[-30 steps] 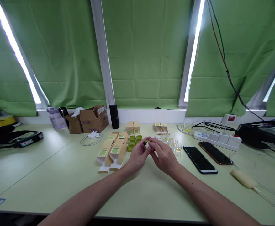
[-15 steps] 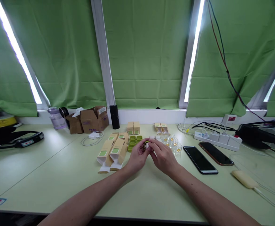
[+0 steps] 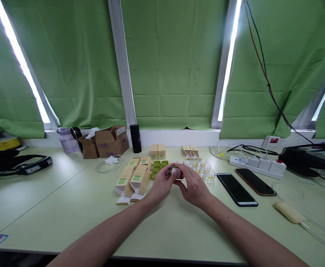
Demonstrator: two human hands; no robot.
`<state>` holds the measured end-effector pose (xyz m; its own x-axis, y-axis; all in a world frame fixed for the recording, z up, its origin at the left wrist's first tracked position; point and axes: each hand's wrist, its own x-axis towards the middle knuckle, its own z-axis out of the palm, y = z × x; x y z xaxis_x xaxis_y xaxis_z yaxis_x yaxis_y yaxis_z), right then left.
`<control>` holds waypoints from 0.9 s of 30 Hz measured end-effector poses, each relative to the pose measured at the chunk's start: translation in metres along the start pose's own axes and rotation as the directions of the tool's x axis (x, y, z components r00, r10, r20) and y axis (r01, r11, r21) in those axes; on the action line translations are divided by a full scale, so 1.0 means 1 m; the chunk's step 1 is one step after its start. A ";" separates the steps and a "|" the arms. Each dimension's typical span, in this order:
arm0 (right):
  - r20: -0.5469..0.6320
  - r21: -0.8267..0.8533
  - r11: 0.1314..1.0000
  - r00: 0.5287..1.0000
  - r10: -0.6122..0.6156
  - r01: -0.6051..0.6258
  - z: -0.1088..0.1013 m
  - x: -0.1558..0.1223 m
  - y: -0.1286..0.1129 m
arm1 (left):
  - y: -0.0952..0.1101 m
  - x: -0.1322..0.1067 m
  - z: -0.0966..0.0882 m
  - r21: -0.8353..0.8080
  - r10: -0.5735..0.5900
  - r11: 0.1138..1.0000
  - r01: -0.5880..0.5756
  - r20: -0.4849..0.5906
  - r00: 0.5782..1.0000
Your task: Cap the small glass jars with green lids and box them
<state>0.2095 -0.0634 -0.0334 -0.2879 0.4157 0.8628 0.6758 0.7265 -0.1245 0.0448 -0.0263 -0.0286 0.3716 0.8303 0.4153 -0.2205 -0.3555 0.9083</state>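
Note:
Between my two hands is a small piece with a dark yellow-green rim and a pale pinkish-white middle (image 3: 175, 171). My left hand (image 3: 162, 181) is closed round its left side, the thumb pressing on the pale middle. On the other side, the fingertips of my right hand (image 3: 193, 184) grip the rim. Fingers cover much of the piece, so its kind is unclear. Just left of it sit several small green square cups (image 3: 156, 168). Behind my right hand stand several clear cups with yellow-orange centres (image 3: 206, 170), near small pale pinkish pieces (image 3: 180, 162) that are partly hidden.
Open kraft boxes (image 3: 140, 178) lie left of my hands; closed ones (image 3: 158, 151) and small open ones (image 3: 191, 152) stand farther back. Two phones (image 3: 237, 189), a power strip (image 3: 258, 165) and a cream-coloured block with a cable (image 3: 288, 212) lie right. A black cylinder (image 3: 135, 138) stands behind.
The small piece has turned to show more of its pale middle and rim. My right fingers have shifted from over it to its right side.

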 end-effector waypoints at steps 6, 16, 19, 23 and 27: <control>0.013 0.260 0.924 0.957 0.289 -0.282 0.000 -0.001 0.000 | 0.009 -0.002 -0.003 0.016 -0.073 0.997 0.073 -0.001 0.997; 0.240 0.771 0.331 0.730 0.640 -0.544 0.002 0.012 0.005 | 0.003 0.003 -0.024 0.480 0.268 0.853 -0.207 -0.061 0.962; 0.311 0.801 0.191 0.667 0.677 -0.567 0.000 0.013 0.006 | 0.002 0.001 -0.027 0.650 0.449 0.660 -0.376 0.061 0.892; 0.390 0.819 0.031 0.596 0.701 -0.573 -0.001 0.013 0.006 | 0.003 -0.001 -0.026 0.734 0.570 0.434 -0.522 0.225 0.790; 0.444 0.816 -0.025 0.599 0.666 -0.577 -0.001 0.013 0.006 | 0.004 -0.002 -0.025 0.763 0.549 0.363 -0.536 0.289 0.784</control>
<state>0.2102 -0.0538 -0.0224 -0.0241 0.9760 0.2163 -0.4045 0.1883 -0.8949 0.0209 -0.0191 -0.0274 0.4310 0.3314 0.8393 0.4086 -0.9010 0.1459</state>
